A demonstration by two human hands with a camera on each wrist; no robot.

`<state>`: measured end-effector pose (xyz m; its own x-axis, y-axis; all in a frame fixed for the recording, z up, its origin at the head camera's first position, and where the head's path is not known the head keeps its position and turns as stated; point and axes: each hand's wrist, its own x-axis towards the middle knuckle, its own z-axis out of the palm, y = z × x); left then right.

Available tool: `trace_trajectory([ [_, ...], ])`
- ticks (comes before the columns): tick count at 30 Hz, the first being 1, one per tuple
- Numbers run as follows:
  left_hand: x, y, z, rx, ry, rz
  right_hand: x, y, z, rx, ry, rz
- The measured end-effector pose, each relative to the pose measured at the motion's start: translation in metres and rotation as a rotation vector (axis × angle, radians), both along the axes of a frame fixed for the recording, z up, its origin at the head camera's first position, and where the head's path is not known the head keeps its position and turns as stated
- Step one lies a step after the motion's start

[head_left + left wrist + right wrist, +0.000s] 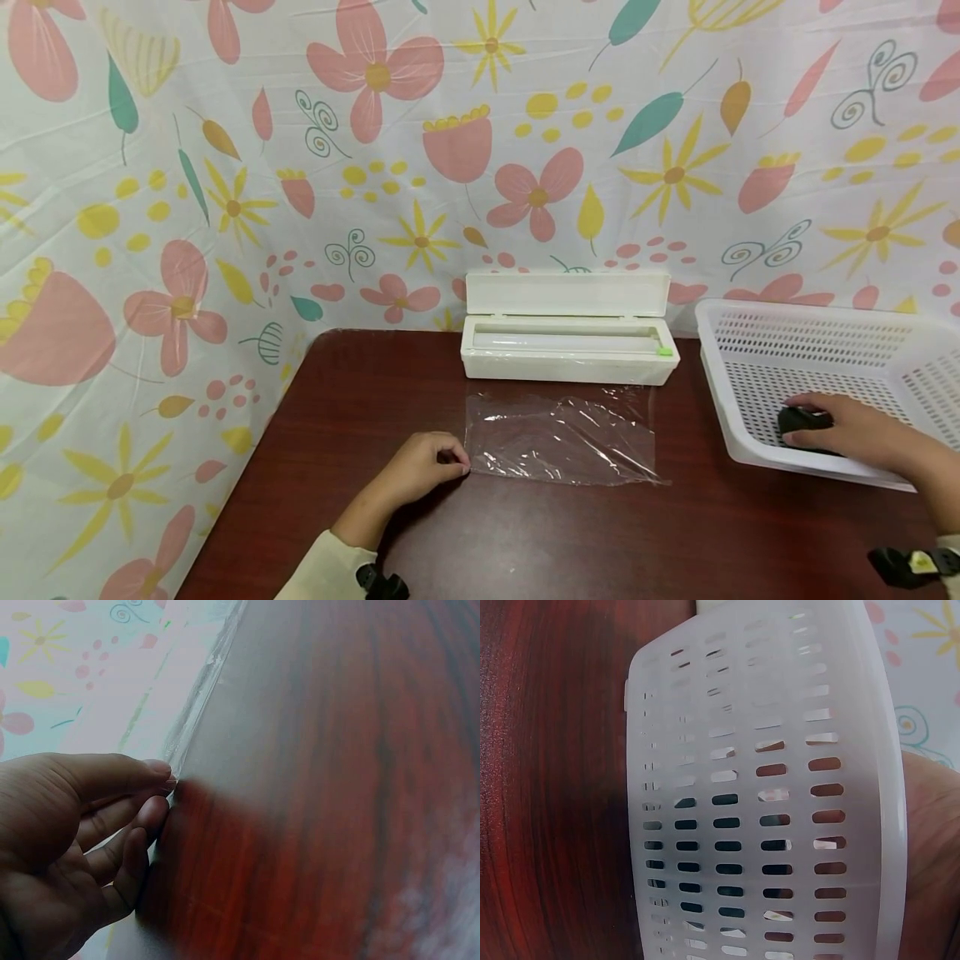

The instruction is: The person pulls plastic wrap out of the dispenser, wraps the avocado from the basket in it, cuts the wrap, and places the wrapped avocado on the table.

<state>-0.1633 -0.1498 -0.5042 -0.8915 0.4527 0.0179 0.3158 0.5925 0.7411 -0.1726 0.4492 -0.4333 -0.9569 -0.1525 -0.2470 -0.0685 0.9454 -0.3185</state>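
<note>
A sheet of clear cling film lies on the table, drawn out from the front of a white cling film dispenser whose lid stands up. My left hand pinches the near left corner of the film between thumb and fingers; the left wrist view shows the film's edge running from the fingertips. Inside the white basket at the right, my right hand grips a small black rounded object. Only dark patches of it show through the basket's slots in the right wrist view.
The dark red wooden table meets a flower-printed cloth at the back and left. A small green tab sits at the dispenser's right end. The basket's raised rim surrounds my right hand's work.
</note>
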Motion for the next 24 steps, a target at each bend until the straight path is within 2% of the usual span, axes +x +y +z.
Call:
trace_trajectory([
  [24,-0.0008,-0.0007,-0.0007,-0.005,0.010,-0.009,-0.0053,0.0042,-0.0013,0.024,-0.096,-0.027],
])
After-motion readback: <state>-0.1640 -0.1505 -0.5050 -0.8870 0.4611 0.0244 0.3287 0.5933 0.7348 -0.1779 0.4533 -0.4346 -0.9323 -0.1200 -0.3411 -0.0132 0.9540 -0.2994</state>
